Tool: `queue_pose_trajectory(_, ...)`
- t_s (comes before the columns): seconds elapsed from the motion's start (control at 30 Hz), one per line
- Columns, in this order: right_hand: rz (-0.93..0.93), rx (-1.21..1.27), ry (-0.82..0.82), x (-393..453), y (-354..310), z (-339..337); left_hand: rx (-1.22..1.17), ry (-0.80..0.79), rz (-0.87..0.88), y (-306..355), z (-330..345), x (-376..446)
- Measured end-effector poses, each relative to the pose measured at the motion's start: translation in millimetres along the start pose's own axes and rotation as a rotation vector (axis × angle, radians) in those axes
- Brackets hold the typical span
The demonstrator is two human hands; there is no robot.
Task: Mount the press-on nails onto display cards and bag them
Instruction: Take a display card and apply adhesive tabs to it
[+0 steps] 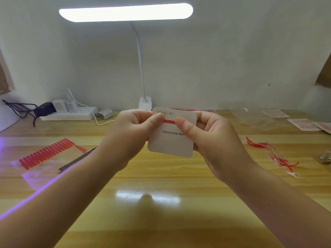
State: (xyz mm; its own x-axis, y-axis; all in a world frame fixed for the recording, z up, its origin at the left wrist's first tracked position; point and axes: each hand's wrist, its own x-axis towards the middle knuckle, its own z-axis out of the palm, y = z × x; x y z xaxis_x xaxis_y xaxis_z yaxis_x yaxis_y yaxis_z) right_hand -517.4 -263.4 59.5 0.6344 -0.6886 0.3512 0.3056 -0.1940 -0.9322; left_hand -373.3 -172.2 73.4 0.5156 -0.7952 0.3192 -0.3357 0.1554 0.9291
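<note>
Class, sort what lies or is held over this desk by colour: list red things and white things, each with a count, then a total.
Red: 3, the nail row, red strip, peeled strips.
White: 3, the display card, power strip, lamp.
Total: 6

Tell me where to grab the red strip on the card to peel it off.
Pinch the red strip at its left end, where the left hand thumb already sits, and pull rightward along the card. It runs flat across the card, so an end is likely the only edge to lift.
</note>
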Motion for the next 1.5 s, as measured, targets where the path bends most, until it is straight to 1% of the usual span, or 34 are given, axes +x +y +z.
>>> queue_pose_trajectory(0.1, 0.007, -0.031, 0.028, 5.0, 10.4, -4.3, 0.092, 0.013, 0.028, -5.9, 2.6, -0.4)
queue_pose_trajectory(0.2, 0.082, 0.012, -0.041, 10.0, 19.6, -10.5, 0.123, 0.029, -0.026, -16.9, 4.8, 1.5)
queue_pose_trajectory(0.27, 0.141, 0.067, -0.104, 11.5, 26.2, -13.7, 0.069, 0.010, -0.100, -25.3, 7.5, 2.0)
queue_pose_trajectory(0.37, 0.183, 0.073, -0.130, 10.5, 37.7, -13.6, -0.064, 0.013, -0.199, -37.0, 16.0, -1.9)
queue_pose_trajectory(0.43, 0.194, 0.070, -0.120, 8.7, 45.4, -11.3, -0.105, 0.023, -0.221, -45.2, 23.0, -6.6)
queue_pose_trajectory(0.53, 0.213, 0.061, -0.106, 5.8, 54.0, -9.4, -0.085, 0.059, -0.218, -56.7, 27.3, -10.5)
queue_pose_trajectory(0.63, 0.233, 0.059, -0.060, 5.2, 60.2, -9.9, -0.177, 0.057, -0.220, -61.1, 25.7, -10.9)
queue_pose_trajectory(0.73, 0.229, 0.014, 0.003, 5.9, 64.9, -12.8, -0.217, -0.012, -0.213, -64.7, 24.1, -9.3)
queue_pose_trajectory(0.83, 0.245, 0.015, 0.030, 7.5, 68.4, -18.2, -0.245, -0.083, -0.246, -66.6, 22.3, -7.8)
queue_pose_trajectory(0.97, 0.314, 0.067, -0.002, 8.6, 74.4, -22.4, -0.230, -0.070, -0.276, -68.0, 20.3, -6.4)
queue_pose_trajectory(1.03, 0.327, 0.108, -0.021, 8.6, 76.8, -22.9, -0.197, -0.041, -0.260, -68.4, 22.0, -6.6)
queue_pose_trajectory(1.1, 0.310, 0.141, -0.039, 7.9, 78.4, -22.8, -0.059, 0.039, -0.225, -69.8, 23.6, -6.5)
queue_pose_trajectory(1.13, 0.296, 0.146, -0.055, 6.8, 79.2, -22.1, 0.086, 0.090, -0.174, -70.7, 22.7, -6.5)
queue_pose_trajectory(1.2, 0.261, 0.137, -0.086, 4.2, 80.7, -19.6, 0.405, 0.152, -0.008, -73.0, 20.0, -6.8)
queue_pose_trajectory(1.27, 0.212, 0.125, -0.099, 1.8, 81.8, -17.0, 0.571, 0.139, 0.160, -72.9, 19.1, -7.9)
queue_pose_trajectory(1.3, 0.189, 0.120, -0.103, 1.2, 82.0, -16.0, 0.606, 0.121, 0.204, -71.7, 19.7, -9.3)
queue_pose_trajectory(1.37, 0.150, 0.108, -0.118, 0.5, 81.7, -14.4, 0.638, 0.098, 0.236, -70.6, 21.5, -11.2)
queue_pose_trajectory(1.5, 0.091, 0.082, -0.142, -1.0, 82.6, -11.7, 0.515, 0.059, 0.230, -69.0, 23.1, -12.0)
